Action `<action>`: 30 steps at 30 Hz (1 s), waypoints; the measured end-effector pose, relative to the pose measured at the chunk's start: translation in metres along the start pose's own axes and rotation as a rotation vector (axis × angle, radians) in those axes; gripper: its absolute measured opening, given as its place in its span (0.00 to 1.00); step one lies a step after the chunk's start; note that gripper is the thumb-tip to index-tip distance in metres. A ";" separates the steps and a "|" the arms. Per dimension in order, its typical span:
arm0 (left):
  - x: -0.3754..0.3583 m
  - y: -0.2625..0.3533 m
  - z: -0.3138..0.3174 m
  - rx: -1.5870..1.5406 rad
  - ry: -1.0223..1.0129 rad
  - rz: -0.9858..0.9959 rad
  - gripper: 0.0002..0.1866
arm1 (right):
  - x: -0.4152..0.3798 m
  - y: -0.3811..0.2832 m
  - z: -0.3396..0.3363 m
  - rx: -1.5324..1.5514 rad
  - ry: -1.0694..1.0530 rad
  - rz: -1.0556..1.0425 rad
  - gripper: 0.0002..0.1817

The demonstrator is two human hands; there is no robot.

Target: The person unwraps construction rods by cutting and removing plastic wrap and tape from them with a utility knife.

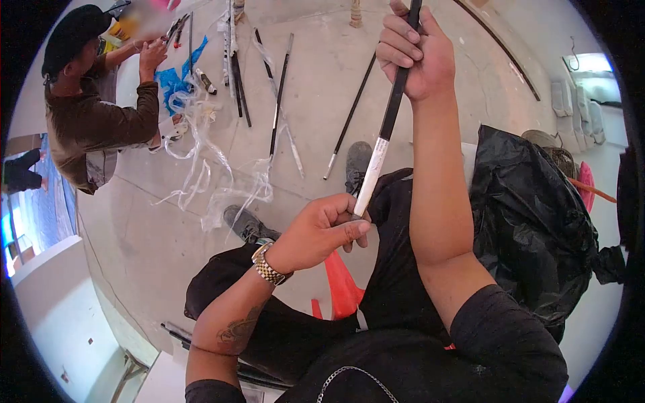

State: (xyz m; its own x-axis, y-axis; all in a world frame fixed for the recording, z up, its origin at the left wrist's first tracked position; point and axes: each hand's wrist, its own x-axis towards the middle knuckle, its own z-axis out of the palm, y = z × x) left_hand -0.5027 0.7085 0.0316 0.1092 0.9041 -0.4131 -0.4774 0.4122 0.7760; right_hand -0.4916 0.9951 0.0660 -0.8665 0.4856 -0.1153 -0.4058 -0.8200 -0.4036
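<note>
A long black bar (392, 111) with a white-wrapped lower section (371, 176) slants up in front of me. Its upper part is gripped in my right hand (423, 57), fingers wrapped round it, and its top runs out of view. My left hand (326, 225), with a gold watch (267, 265) on the wrist, pinches the bar's bottom end between thumb and fingers. Both ends of my grip keep the bar tilted above my knees. Below my left hand, a red plastic piece (342, 285) shows between my legs.
Several dark bars (281, 94) and crumpled clear plastic wrap (201, 161) lie on the floor ahead. At left a person (101, 121) in a cap handles a tool beside blue plastic (176, 87). A large black plastic bag (527, 228) stands at my right.
</note>
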 end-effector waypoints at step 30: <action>-0.010 0.028 -0.049 -0.549 0.218 0.142 0.17 | 0.011 0.032 -0.011 -0.790 0.230 -0.077 0.15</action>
State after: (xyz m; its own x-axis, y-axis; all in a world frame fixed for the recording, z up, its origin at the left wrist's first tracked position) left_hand -0.5595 0.7055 0.0344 -0.1418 0.8781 -0.4570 -0.8605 0.1188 0.4953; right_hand -0.5114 0.9777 0.0420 -0.7287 0.6521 -0.2093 -0.0639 -0.3690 -0.9272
